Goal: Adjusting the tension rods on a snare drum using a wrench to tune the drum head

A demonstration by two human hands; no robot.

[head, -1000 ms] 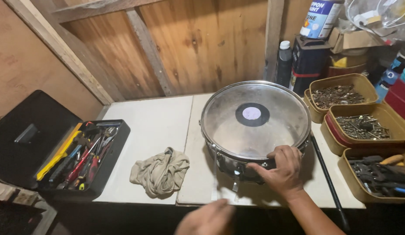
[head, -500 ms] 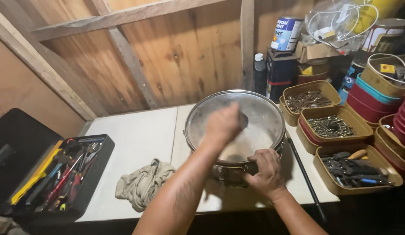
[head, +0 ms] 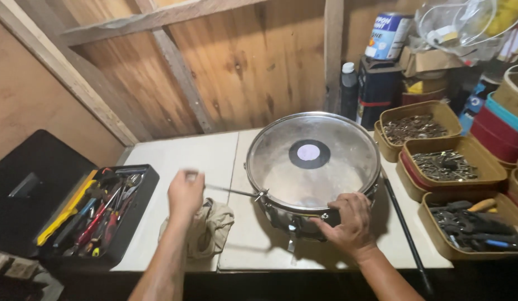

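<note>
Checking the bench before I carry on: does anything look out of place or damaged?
Nothing looks damaged or spilled. The snare drum sits flat on the table, right hand on its rim; the left hand holds a thin rod above a crumpled rag.

1. The left hand [head: 185,192], which half a second ago was stretched out over the head of the snare drum [head: 313,161], has come back off it and now sits to the drum's left, above the crumpled rag [head: 206,228].
2. That hand now holds a thin metal rod [head: 231,191] whose far end meets the drum's near-left rim; it may be a tuning key, but the view is too blurred to tell.
3. A second ago the same hand was low at the table's front edge, empty as far as could be seen.
</note>
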